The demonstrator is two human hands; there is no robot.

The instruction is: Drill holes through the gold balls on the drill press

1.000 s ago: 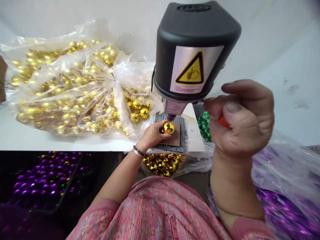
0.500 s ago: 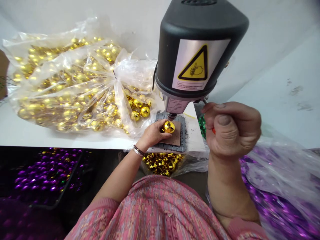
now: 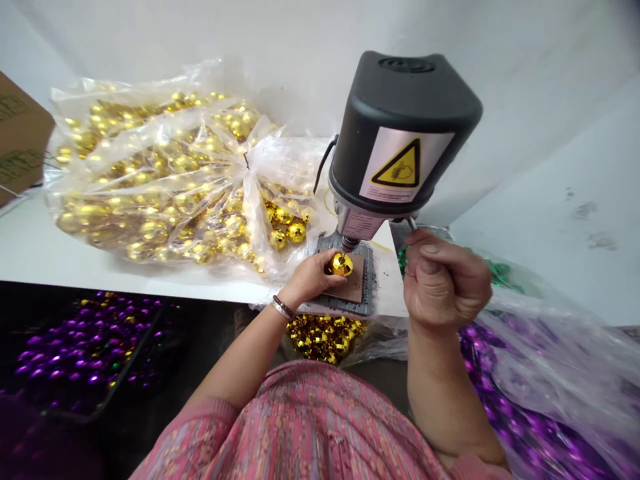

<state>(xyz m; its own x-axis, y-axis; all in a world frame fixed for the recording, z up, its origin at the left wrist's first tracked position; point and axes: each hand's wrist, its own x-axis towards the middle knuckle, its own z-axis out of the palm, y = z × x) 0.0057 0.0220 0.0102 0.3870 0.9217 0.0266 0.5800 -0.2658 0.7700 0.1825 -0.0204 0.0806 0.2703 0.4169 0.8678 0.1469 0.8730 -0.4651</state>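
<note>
A black drill press (image 3: 407,120) with a yellow warning label stands over the white table. My left hand (image 3: 313,275) pinches a shiny gold faceted ball (image 3: 343,265) on a brown board (image 3: 353,287), which lies on a dark grey base (image 3: 369,277). The chuck (image 3: 349,245) is right above the ball, its thin bit meeting the ball's top; how deep it goes I cannot tell. My right hand (image 3: 445,283) is closed around the press's lever (image 3: 411,223), most of which the fingers hide.
To the left lies a big tied plastic bag of gold balls (image 3: 165,180). A cardboard box (image 3: 23,133) is beyond it. Below the table edge are gold balls (image 3: 325,337) and a dark crate of purple balls (image 3: 75,353). Bagged purple balls (image 3: 525,413) and green ones (image 3: 500,273) sit at right.
The view has shifted back, so the whole press head shows. My right hand is lower relative to the body, still on the lever. My left hand still holds the ball under the bit.
</note>
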